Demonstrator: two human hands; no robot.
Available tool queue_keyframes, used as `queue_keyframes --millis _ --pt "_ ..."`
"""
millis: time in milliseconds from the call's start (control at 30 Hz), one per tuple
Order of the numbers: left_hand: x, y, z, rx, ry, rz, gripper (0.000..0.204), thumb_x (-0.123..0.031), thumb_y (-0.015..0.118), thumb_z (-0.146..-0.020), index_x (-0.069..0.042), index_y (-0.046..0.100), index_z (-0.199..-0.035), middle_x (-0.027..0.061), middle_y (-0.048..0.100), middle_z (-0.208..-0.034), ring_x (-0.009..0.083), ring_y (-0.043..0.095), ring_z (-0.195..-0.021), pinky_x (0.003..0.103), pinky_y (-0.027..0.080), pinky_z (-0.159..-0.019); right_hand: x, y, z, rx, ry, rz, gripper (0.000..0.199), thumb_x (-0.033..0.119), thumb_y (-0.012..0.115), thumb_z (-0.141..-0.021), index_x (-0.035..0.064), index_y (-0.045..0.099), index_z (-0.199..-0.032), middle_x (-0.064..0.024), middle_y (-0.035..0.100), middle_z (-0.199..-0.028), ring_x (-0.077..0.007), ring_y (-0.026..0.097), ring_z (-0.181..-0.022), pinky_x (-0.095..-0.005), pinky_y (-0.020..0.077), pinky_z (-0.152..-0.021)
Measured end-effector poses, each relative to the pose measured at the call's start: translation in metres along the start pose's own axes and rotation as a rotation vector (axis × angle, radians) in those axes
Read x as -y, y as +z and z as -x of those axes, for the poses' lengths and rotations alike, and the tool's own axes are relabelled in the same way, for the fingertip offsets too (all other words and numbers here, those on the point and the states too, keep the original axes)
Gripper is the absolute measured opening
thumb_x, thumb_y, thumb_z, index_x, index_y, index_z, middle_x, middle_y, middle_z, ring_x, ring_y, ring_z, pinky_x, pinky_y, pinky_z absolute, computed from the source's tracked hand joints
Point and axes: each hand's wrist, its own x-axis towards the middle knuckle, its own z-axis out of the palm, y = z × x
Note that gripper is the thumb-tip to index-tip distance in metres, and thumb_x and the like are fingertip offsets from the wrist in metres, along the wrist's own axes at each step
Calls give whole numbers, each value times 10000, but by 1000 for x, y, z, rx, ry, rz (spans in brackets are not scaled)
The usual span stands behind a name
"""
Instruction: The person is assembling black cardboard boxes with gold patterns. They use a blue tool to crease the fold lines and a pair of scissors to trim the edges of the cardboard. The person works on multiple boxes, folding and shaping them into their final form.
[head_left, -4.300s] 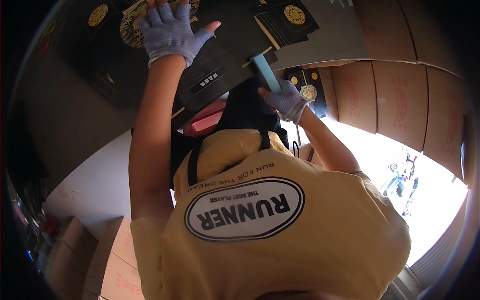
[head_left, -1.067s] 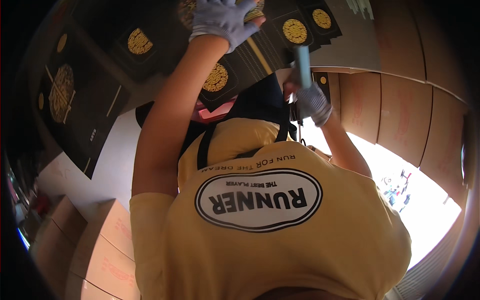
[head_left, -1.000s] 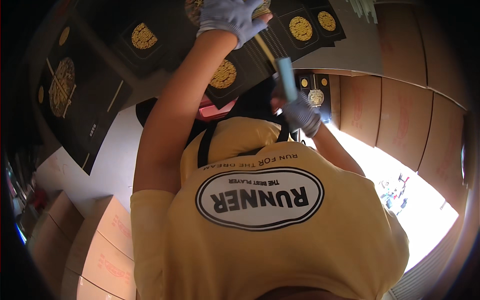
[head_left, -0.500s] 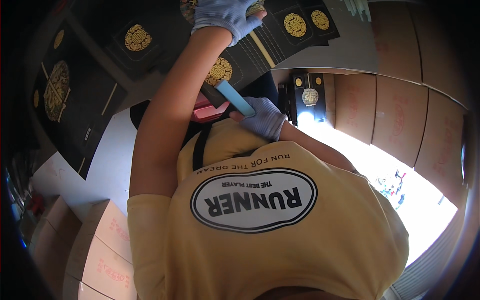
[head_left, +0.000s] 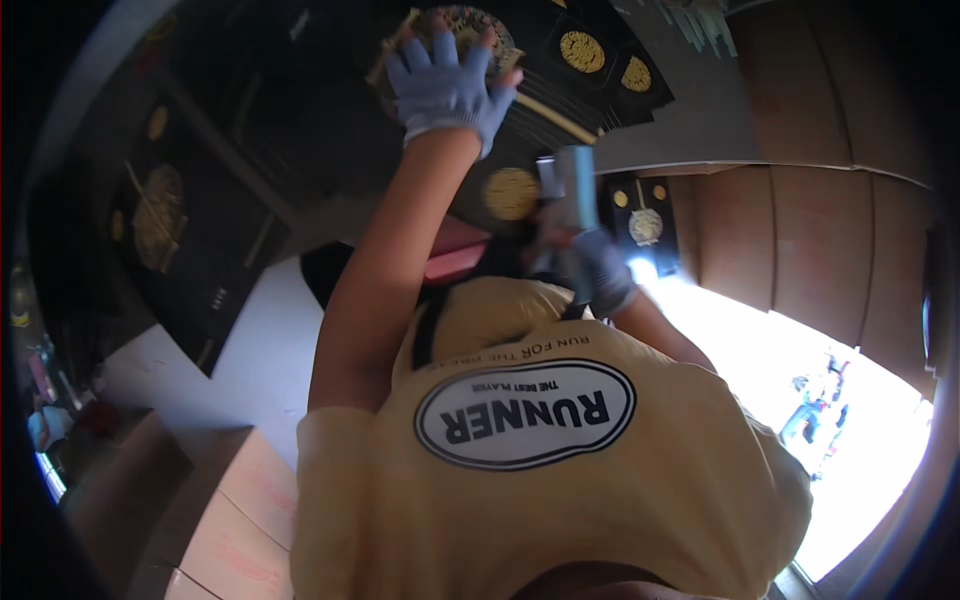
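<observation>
My left hand (head_left: 447, 88), in a grey-blue fingerless-tip glove, lies with fingers spread on a black printed panel (head_left: 400, 150) at the top of the view. Beneath its fingertips shows a round ornate medallion (head_left: 475, 28). My right hand (head_left: 603, 275), gloved alike, is closed around a light-blue bar-shaped tool (head_left: 578, 185) held upright. A shiny metallic part stands beside the blue bar; motion blur hides what kind of tool it is. Just left of the tool, a gold round emblem (head_left: 511, 194) shows on the black material.
Another black panel with a medallion (head_left: 160, 218) lies at the left. A pink-red object (head_left: 455, 250) sits near my waist. Brown cartons (head_left: 820, 240) are stacked at right, more cartons (head_left: 250, 510) at lower left. A black decorated box (head_left: 645, 225) stands behind my right hand.
My right hand has moved right and raised the blue tool from a slant to upright. My left hand's fingers have spread out flat on the panel. The whole view has shifted slightly.
</observation>
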Motion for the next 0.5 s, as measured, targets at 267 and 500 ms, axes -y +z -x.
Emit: queue_keyframes --millis 267,500 --pt "53 -19 -18 61 1025 165 576 -566 537 -779 -324 454 -1296 51 379 -1380 310 362 -1241 455 331 -989 151 -113 -33 -312 -633 49 354 225 660 -775 28 559 -1052 -76 632 -895 -187 611 -846 -317 505 -746" --pt "46 25 -31 112 83 -134 533 -574 355 -863 -289 409 -1310 71 352 -1400 317 339 -1267 592 219 -1002 84 -71 2 -299 -587 507 300 116 653 -766 26 536 -1028 -7 540 -815 -112 532 -758 -248 437 -666"
